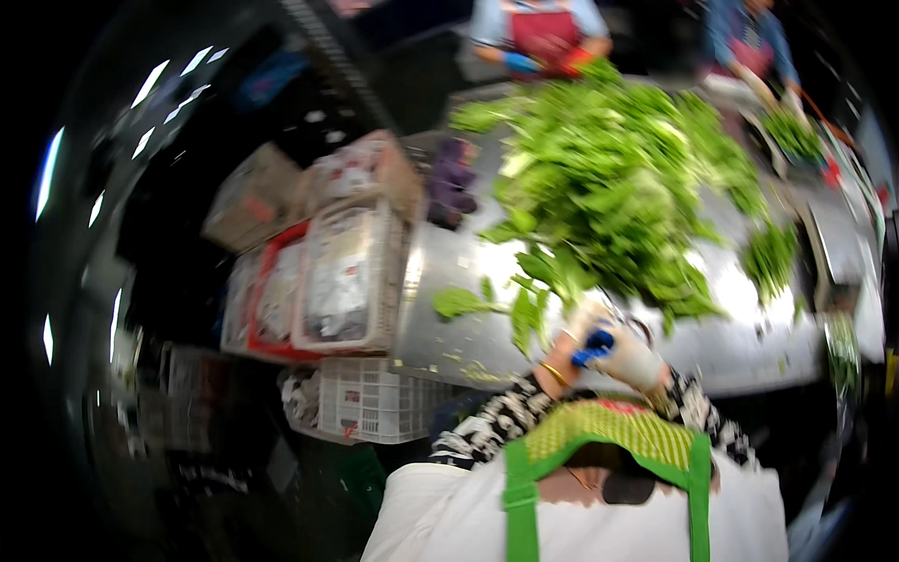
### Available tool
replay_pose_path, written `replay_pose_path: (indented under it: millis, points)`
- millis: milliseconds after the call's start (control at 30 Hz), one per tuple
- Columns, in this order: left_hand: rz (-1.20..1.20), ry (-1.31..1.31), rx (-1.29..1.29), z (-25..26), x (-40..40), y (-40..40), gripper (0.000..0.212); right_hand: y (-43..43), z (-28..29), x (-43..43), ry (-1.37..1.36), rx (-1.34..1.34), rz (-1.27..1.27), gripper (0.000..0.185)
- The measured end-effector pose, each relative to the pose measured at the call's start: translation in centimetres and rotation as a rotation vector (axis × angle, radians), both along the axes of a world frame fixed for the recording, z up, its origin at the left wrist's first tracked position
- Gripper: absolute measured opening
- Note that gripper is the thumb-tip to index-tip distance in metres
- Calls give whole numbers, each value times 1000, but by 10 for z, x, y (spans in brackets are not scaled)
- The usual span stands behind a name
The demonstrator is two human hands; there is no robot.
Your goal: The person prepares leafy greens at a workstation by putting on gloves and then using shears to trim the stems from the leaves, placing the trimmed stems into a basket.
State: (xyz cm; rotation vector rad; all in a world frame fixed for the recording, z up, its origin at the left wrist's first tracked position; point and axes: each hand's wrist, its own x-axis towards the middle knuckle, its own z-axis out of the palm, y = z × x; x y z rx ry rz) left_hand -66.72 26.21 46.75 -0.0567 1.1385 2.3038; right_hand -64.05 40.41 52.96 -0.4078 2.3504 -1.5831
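My left hand (584, 323) and my gloved right hand (632, 360) are close together at the near edge of a metal table (449, 270). A small blue thing (595, 345) shows between them, blurred; which hand grips it I cannot tell. Thin metal loops, perhaps scissor handles (639, 330), show beside my right hand. Just beyond the hands lie loose green leaves (555, 270), at the foot of a large heap of leafy greens (604, 168). One single leaf (458, 302) lies to the left, and a bundle of greens (770, 260) to the right.
Plastic crates (386, 295) and cardboard boxes (256, 197) stand left of the table, with a white basket (372, 400) below. A dark purple thing (451, 183) lies on the table's left edge. Two co-workers (544, 38) stand across; the right one handles greens (792, 133) in a tray.
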Motion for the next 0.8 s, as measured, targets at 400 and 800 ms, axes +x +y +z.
replay_pose_path:
  millis: [400,800]
  points:
    - [178,-142,-94,-69,-16,47,27,-5,-28,-16,291,762,-114,25]
    - [378,438,-607,-85,-20,52,30,5,-80,-40,292,340,-494,13]
